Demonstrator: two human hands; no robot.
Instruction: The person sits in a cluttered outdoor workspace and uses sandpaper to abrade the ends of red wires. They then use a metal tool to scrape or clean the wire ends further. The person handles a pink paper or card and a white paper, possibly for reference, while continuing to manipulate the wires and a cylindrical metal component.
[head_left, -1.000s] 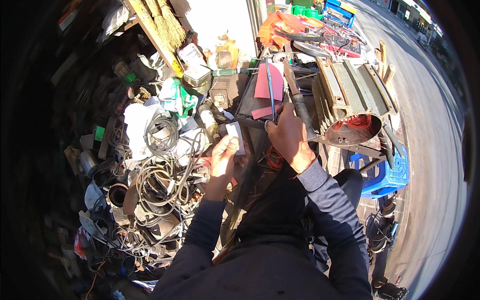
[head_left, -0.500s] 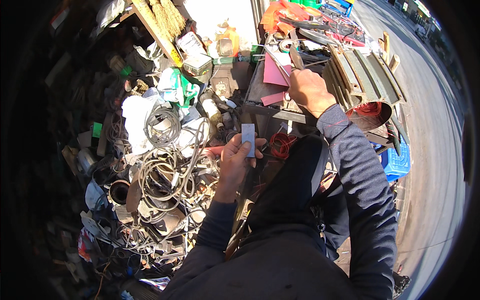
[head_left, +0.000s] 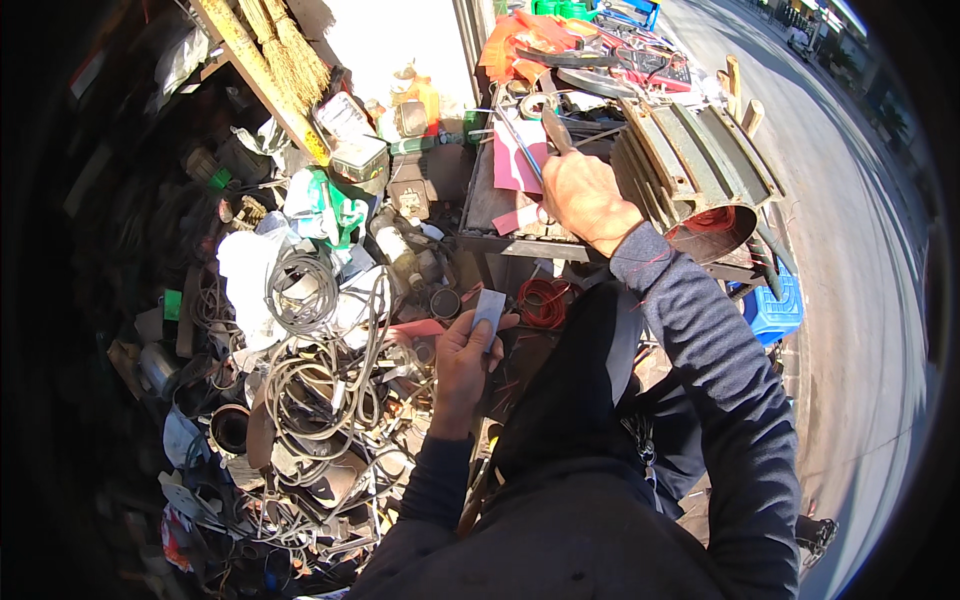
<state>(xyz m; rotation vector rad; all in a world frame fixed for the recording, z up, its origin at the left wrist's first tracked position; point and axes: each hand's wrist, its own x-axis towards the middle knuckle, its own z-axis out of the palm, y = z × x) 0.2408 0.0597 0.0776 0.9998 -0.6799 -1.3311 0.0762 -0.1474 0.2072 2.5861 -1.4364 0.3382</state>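
Note:
My left hand point(head_left: 462, 362) is closed on a small flat grey rectangular plate point(head_left: 489, 308), thumb across its face, above the dark space beside my knee. A pink-red strip point(head_left: 418, 328) lies against that hand's left side; whether it is gripped too, I cannot tell. At the bench, my right hand point(head_left: 590, 198) is closed, with a brownish blade-like piece point(head_left: 557, 132) sticking out beyond its fingers. The rest of that piece is hidden in the fist. Beside it lie a pink sheet point(head_left: 512, 165), a smaller pink piece point(head_left: 516, 219) and a thin blue-grey rod point(head_left: 518, 140).
Cable coils point(head_left: 315, 395) and mixed scrap heap up on the left. A ribbed metal housing point(head_left: 695, 150) sits on the bench's right. Red wire point(head_left: 543, 302) lies beyond my knee. A blue crate point(head_left: 775, 310) stands by the roadway point(head_left: 850, 350). Brooms point(head_left: 290, 60) lean at the back.
The view has shifted, so the surroundings appear farther left and lower. My left hand has lowered slightly, and the grey plate now tilts to the right. The right hand keeps its grip at the bench.

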